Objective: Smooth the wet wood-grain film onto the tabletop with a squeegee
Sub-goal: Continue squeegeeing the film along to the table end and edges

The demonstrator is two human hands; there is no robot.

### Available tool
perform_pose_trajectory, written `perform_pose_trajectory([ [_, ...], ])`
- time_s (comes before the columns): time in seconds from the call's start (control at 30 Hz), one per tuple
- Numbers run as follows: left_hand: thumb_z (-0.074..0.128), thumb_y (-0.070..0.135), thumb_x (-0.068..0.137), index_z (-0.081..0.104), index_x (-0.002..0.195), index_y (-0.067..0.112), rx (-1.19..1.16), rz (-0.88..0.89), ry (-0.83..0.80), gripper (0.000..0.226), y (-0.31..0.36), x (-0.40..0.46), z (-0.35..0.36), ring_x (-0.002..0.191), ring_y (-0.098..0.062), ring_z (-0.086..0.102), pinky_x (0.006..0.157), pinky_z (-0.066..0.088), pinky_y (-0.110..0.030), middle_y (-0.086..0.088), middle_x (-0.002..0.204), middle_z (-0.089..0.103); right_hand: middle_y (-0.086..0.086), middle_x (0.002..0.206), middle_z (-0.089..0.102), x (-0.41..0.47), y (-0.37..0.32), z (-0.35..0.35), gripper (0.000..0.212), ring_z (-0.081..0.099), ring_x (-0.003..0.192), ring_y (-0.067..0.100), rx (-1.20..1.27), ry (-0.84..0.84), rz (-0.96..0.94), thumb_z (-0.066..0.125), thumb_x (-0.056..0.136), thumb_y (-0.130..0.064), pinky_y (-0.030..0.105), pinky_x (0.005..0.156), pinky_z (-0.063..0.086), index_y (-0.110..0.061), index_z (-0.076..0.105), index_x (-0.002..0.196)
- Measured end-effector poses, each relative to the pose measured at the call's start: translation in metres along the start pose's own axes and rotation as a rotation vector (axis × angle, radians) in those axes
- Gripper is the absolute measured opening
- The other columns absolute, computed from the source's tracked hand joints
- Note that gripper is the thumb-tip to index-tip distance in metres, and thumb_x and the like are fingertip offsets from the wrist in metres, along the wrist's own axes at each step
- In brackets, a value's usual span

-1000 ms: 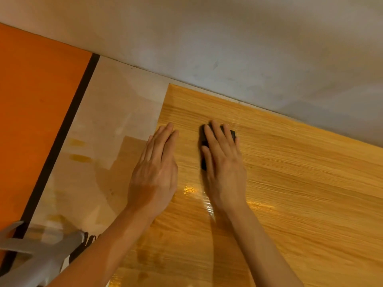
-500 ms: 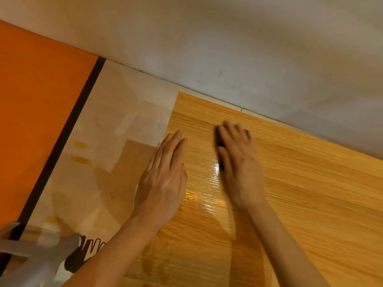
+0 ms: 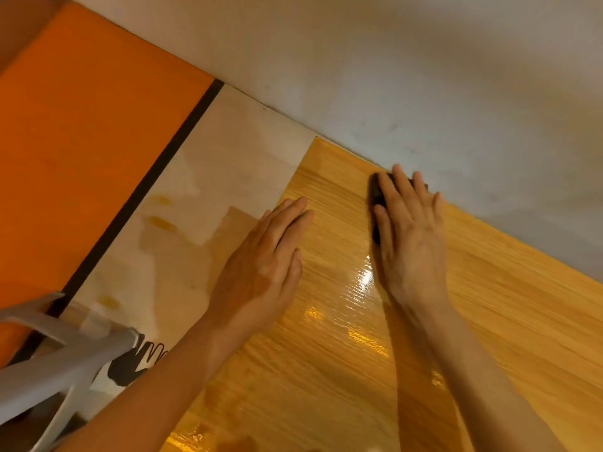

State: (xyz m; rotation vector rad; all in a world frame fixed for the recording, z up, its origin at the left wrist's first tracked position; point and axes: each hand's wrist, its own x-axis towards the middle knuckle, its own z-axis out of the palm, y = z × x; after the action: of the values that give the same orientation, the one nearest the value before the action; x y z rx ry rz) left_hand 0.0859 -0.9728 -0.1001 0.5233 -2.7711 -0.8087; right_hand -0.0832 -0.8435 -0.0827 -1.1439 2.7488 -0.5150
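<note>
Right hand point(image 3: 409, 236) pressed flat over black squeegee point(image 3: 375, 197) — at film's point(image 3: 509, 305) far edge by wall point(image 3: 424, 76), left hand point(image 3: 264, 265) spread flat on film's left edge

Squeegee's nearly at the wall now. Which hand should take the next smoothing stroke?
Right. The right hand already presses the black squeegee onto the film near the wall. The left hand lies flat at the film's left edge, probably best left anchoring it.
</note>
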Motion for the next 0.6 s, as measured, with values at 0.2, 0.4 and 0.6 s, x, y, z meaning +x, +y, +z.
perform_pose_trajectory([
  [0.2, 0.045, 0.011, 0.103, 0.043, 0.151, 0.004, 0.022, -0.037, -0.023, 0.048, 0.000, 0.001, -0.001, 0.152, -0.019, 0.030, 0.127, 0.018, -0.032, -0.007, 0.161, 0.035, 0.012, 0.150, 0.040, -0.008, 0.038, -0.018, 0.043, 0.030, 0.142, 0.029, 0.017, 0.135, 0.280, 0.032, 0.106, -0.020, 0.045, 0.122, 0.014, -0.008, 0.038, 0.146],
  [0.4, 0.039, 0.015, 0.103, 0.043, 0.151, 0.005, 0.009, -0.054, -0.037, 0.049, 0.000, 0.002, -0.002, 0.153, -0.018, 0.027, 0.127, 0.016, -0.029, -0.006, 0.162, 0.034, 0.011, 0.121, 0.060, 0.065, -0.041, 0.021, 0.039, 0.051, 0.107, 0.031, -0.073, 0.075, 0.072, 0.031, 0.104, -0.031, 0.037, 0.090, 0.034, -0.014, 0.051, 0.133],
  [0.6, 0.038, 0.017, 0.104, 0.042, 0.152, 0.006, -0.009, -0.049, -0.030, 0.049, -0.001, 0.001, 0.001, 0.153, -0.018, 0.027, 0.124, 0.027, -0.038, -0.005, 0.163, 0.034, 0.006, 0.093, 0.068, 0.066, 0.013, -0.011, 0.031, 0.052, 0.076, 0.023, 0.048, -0.061, 0.082, 0.035, 0.102, -0.040, 0.032, 0.070, 0.037, -0.022, 0.059, 0.111],
])
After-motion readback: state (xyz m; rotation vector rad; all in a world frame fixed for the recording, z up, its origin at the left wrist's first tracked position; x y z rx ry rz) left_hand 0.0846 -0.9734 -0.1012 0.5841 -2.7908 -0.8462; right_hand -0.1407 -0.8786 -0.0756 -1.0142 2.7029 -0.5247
